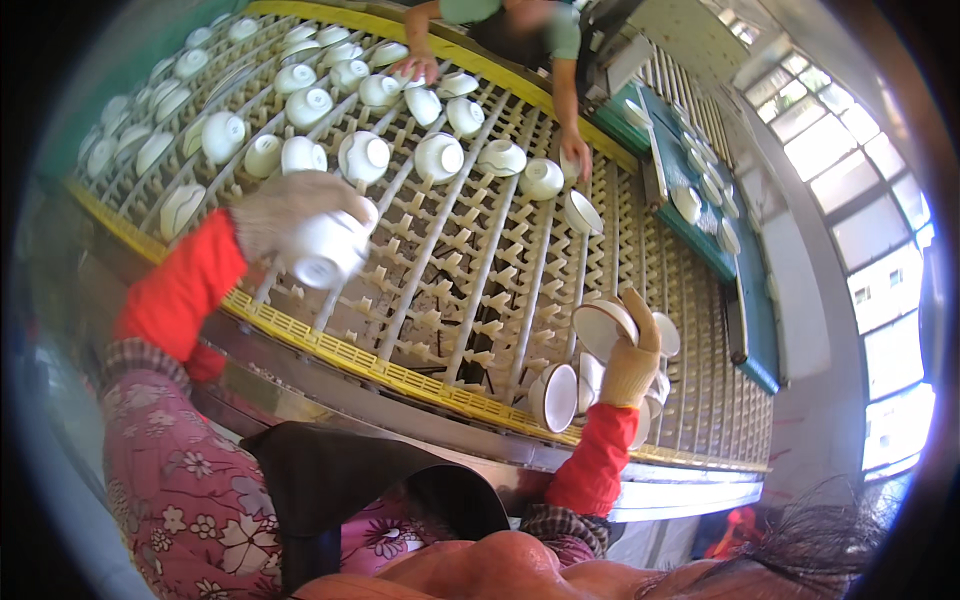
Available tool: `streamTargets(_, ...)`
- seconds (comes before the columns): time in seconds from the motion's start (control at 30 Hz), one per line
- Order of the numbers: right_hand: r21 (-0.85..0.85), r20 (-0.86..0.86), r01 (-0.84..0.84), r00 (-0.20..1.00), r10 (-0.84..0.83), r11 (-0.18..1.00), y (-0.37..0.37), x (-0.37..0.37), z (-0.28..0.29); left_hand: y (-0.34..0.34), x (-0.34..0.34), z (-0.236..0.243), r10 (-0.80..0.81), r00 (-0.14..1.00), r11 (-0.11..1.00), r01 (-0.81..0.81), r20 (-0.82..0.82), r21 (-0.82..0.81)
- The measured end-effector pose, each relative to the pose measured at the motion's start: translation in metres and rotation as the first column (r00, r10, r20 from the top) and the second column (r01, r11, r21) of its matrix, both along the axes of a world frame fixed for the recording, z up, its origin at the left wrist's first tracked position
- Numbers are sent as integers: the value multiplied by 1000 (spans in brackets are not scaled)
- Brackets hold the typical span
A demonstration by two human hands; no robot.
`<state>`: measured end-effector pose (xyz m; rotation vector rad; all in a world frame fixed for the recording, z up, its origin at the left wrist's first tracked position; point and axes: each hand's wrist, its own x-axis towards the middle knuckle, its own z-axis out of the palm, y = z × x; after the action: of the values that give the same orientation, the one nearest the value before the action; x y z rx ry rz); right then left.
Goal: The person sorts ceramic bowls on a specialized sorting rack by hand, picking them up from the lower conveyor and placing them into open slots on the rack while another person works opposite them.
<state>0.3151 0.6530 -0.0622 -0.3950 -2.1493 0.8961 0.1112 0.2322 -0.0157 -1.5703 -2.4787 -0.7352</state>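
My gloved left hand [285, 210] grips a white bowl [325, 255], blurred and tipped with its foot facing me, above the slatted conveyor rack [450, 310]. My gloved right hand [636, 355] holds another white bowl [598, 325] with a thin brown rim, tilted, over the rack's right part. Just below it, several bowls lean in the rack, among them one on its side [553, 398] near the front edge. Rows of white bowls [443, 158], many showing their feet, fill the far and left parts of the rack.
Across the rack a co-worker [515, 30] has one hand [418, 65] among bowls and the other hand [577, 155] lower right. A green belt [720, 255] carrying bowls runs along the right, beside large windows [805, 150]. A yellow edge strip [310, 333] borders the rack before me.
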Motion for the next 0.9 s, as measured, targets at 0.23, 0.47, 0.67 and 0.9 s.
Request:
streamTargets(0.23,669,-405,-69,801,440,740,-90,-87,74,-83,2,-34,659,677,675,-724,327,139)
streamTargets(0.47,735,133,-327,929,347,594,-68,-84,27,-42,15,-22,707,696,707,-686,-125,174)
streamTargets(0.67,601,-51,191,978,-202,776,55,5,-25,12,39,-8,451,860,889,-458,-241,28)
streamTargets(0.9,173,580,337,724,-373,925,80,44,-18,128,94,-33,-141,945,989,122,-294,-80)
